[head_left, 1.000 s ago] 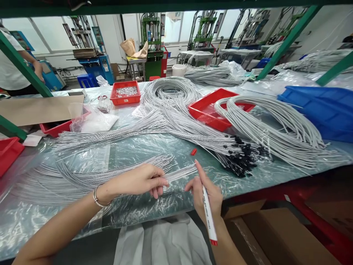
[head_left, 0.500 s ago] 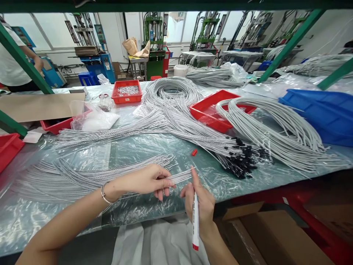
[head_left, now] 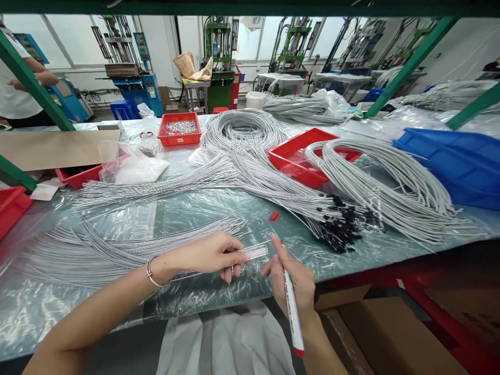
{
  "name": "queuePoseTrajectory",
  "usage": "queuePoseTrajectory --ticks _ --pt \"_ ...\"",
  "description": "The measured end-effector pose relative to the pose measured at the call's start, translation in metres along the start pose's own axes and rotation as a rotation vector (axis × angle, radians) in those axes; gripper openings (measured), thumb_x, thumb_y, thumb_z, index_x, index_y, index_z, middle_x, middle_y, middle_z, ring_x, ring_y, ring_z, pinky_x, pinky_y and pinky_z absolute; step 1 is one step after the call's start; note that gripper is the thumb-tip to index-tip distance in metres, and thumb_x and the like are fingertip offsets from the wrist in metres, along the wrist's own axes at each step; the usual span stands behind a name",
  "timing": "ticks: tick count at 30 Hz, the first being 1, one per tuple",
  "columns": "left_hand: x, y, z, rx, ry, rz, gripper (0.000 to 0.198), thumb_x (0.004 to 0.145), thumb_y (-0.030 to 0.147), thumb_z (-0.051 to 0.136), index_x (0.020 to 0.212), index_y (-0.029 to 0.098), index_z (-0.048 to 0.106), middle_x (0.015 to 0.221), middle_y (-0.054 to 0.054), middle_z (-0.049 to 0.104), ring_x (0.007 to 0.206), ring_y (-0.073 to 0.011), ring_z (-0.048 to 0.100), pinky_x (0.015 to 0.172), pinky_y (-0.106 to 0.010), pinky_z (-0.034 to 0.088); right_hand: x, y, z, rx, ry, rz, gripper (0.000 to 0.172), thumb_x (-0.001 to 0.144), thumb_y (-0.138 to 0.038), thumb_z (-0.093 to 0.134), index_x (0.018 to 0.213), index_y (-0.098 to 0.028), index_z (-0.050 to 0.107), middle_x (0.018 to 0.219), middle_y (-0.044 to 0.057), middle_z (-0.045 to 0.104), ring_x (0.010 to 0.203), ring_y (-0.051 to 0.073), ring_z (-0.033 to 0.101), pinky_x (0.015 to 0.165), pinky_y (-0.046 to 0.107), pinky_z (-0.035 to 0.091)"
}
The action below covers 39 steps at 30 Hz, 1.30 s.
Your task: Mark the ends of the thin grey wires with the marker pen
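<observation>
My left hand is closed on a small flat bunch of thin grey cables, whose ends stick out to the right of the fingertips in an even line. My right hand grips a white marker pen with a red end pointing down toward me. Its index finger stretches toward the cable ends, a short gap away. Beyond the hands, a red pen cap lies on the plastic-covered table. Under and left of my left forearm spreads a loose layer of similar cables.
A cable bundle with black ends lies right of the cap. Behind are coiled cables, a red tray, a red bin of small metal parts and a blue bin. A person stands far left.
My right hand has drawn back to the right, off the cable ends, carrying the marker pen, which leans more. The cable ends now look more even. My left hand has barely moved.
</observation>
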<state>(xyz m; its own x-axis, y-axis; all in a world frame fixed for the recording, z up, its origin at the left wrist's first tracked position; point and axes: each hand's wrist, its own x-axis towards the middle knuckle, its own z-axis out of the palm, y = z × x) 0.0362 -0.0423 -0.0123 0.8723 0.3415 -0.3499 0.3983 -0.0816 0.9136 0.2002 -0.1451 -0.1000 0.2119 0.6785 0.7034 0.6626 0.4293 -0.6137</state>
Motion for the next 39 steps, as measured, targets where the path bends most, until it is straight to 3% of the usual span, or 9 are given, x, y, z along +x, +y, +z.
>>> queuePoseTrajectory --ticks 3,7,11,14,17,23,28,31,39 --pt "0.0 0.0 0.0 -0.003 0.004 0.001 0.045 0.085 0.056 0.05 0.072 0.014 0.055 0.069 -0.001 0.061 0.056 -0.0102 0.059 0.053 -0.02 0.046 -0.001 -0.004 0.001 0.049 -0.082 0.034 0.048 0.088 -0.009 0.044 0.134 -0.019 0.049 0.053 -0.003 0.058 0.044 0.013 0.053 0.051 0.027 0.047" --pt "-0.002 -0.001 -0.001 0.005 -0.001 -0.011 0.046 0.086 0.056 0.049 0.071 0.013 0.056 0.07 -0.002 0.062 0.058 -0.0108 0.06 0.055 -0.021 0.047 -0.001 -0.002 -0.005 0.186 -0.1 0.238 0.041 0.09 -0.019 0.044 0.13 -0.018 0.052 0.052 -0.004 0.059 0.042 0.012 0.051 0.049 0.025 0.045" --pt "-0.002 -0.002 0.0 0.019 -0.026 -0.01 0.043 0.089 0.053 0.047 0.072 0.014 0.055 0.07 -0.002 0.062 0.057 -0.0102 0.06 0.055 -0.02 0.047 0.007 0.009 -0.011 0.353 -0.25 0.321 0.02 0.085 -0.036 0.055 0.084 -0.018 0.064 0.046 -0.006 0.049 0.039 0.009 0.043 0.042 0.022 0.036" --pt "-0.001 -0.003 0.002 0.062 -0.087 -0.004 0.039 0.091 0.047 0.045 0.074 0.014 0.054 0.069 -0.002 0.06 0.053 -0.0083 0.057 0.052 -0.018 0.046 0.015 0.008 -0.009 0.481 -0.473 0.4 0.037 0.086 -0.046 0.05 0.063 -0.018 0.054 0.043 -0.007 0.039 0.036 0.007 0.033 0.037 0.021 0.026" --pt "0.0 -0.003 0.003 0.113 -0.157 -0.011 0.032 0.094 0.041 0.042 0.079 0.014 0.052 0.068 -0.001 0.058 0.051 -0.0078 0.056 0.051 -0.018 0.046 0.021 0.001 -0.005 0.471 -0.541 0.472 0.046 0.091 -0.047 0.041 0.057 -0.017 0.052 0.041 -0.006 0.037 0.035 0.007 0.031 0.036 0.021 0.024" --pt "0.0 0.003 0.004 0.301 -0.202 -0.006 0.028 0.095 0.04 0.038 0.087 0.016 0.05 0.072 0.001 0.058 0.046 -0.0069 0.051 0.048 -0.019 0.041 0.019 -0.001 -0.003 0.357 -0.528 0.421 0.048 0.092 -0.044 0.039 0.052 -0.019 0.045 0.042 -0.005 0.037 0.037 0.007 0.033 0.038 0.022 0.025" --pt "-0.003 0.007 0.016 0.604 0.109 0.151 0.024 0.094 0.034 0.043 0.081 0.017 0.052 0.057 0.003 0.049 0.05 -0.0095 0.045 0.049 -0.022 0.031 0.018 0.004 -0.003 0.261 -0.496 0.381 0.044 0.092 -0.042 0.038 0.054 -0.021 0.033 0.043 -0.006 0.032 0.038 0.008 0.032 0.04 0.023 0.025" --pt "-0.005 0.009 0.02 0.71 0.181 0.173 0.026 0.094 0.028 0.042 0.073 0.016 0.05 0.054 0.004 0.046 0.05 -0.0093 0.042 0.049 -0.023 0.029 0.018 0.004 -0.003 0.231 -0.504 0.344 0.042 0.093 -0.038 0.039 0.055 -0.021 0.034 0.044 -0.006 0.034 0.039 0.008 0.033 0.042 0.023 0.026" --pt "0.003 0.006 0.012 0.319 0.016 0.067 0.025 0.091 0.029 0.046 0.074 0.014 0.057 0.07 -0.001 0.065 0.067 -0.0119 0.064 0.059 -0.017 0.044 0.021 0.005 -0.003 0.228 -0.511 0.216 0.04 0.092 -0.032 0.04 0.054 -0.021 0.033 0.044 -0.006 0.033 0.039 0.007 0.032 0.042 0.023 0.024"
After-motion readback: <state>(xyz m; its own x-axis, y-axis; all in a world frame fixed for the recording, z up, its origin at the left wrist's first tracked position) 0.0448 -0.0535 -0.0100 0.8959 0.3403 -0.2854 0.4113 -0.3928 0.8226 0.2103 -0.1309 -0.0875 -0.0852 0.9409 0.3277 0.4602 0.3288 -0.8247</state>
